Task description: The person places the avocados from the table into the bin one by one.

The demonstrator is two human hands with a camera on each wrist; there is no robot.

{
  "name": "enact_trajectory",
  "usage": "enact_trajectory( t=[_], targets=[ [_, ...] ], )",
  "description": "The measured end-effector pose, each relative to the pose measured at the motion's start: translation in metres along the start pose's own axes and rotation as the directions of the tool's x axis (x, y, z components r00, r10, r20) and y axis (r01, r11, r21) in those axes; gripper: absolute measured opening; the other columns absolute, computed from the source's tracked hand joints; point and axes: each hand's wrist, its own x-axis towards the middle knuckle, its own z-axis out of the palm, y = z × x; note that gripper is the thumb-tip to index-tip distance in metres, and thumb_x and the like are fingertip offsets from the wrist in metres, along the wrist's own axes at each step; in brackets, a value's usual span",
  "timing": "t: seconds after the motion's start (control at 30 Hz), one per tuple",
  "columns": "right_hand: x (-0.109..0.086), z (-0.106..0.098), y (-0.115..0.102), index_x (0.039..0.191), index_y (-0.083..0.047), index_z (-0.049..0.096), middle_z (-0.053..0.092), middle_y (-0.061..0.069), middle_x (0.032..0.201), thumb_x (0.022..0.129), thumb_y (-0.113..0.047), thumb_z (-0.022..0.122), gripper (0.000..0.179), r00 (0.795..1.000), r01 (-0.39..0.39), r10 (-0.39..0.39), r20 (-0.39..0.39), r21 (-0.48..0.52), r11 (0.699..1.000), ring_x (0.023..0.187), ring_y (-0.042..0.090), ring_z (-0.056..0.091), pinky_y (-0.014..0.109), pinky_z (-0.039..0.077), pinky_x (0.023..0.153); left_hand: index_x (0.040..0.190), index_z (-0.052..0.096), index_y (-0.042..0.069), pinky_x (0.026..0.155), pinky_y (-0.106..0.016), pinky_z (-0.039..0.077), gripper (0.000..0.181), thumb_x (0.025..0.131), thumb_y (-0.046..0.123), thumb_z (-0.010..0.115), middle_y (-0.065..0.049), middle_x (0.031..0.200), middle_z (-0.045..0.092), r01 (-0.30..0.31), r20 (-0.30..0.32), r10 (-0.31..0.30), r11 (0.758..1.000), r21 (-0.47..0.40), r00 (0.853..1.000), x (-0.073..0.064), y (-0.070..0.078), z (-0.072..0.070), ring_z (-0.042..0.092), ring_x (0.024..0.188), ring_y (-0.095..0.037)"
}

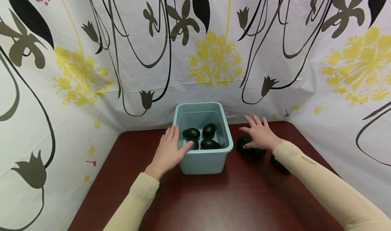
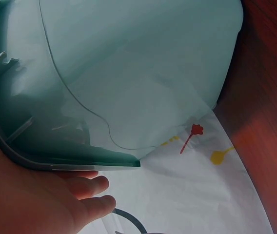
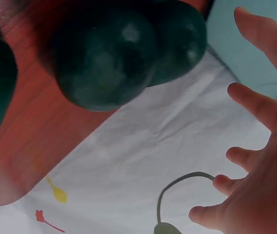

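Note:
A light blue plastic bin (image 1: 201,164) stands near the back of the table, with several dark green avocados (image 1: 210,144) on its floor. My left hand (image 1: 167,151) rests along the bin's left rim, fingers straight and thumb across the front corner. In the left wrist view that hand (image 2: 36,202) lies against the bin's outer edge (image 2: 80,167). Right of the bin, my right hand (image 1: 261,134) hovers over two avocados (image 1: 242,143) with its fingers spread. The right wrist view has a gap between the fingers (image 3: 255,105) and the nearest avocado (image 3: 104,61).
Another avocado (image 1: 278,165) lies by the right sleeve, partly covered by it. A small dark thing beside the left sleeve is mostly hidden. The dark red table (image 1: 207,204) meets a white floral cloth (image 1: 195,71) behind and at both sides.

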Motion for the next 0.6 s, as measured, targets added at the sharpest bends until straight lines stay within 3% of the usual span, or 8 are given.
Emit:
enact_trajectory(
  t=[0.6],
  targets=[
    [0.000,0.026,0.004,0.133,-0.018,0.068,0.025,0.024,0.160,0.065,-0.055,0.090,0.080,1.000,0.024,-0.024,0.011,-0.056,0.998,0.142,0.051,0.020,0.079,0.016,0.103,0.161,0.017,0.005,0.121,-0.052,0.014,0.105,0.091,0.082,0.030,-0.016,0.166,0.015,0.000,-0.014,0.000,1.000,0.010,1.000,-0.001,0.001,0.001,0.012,0.153,-0.032]
  ],
)
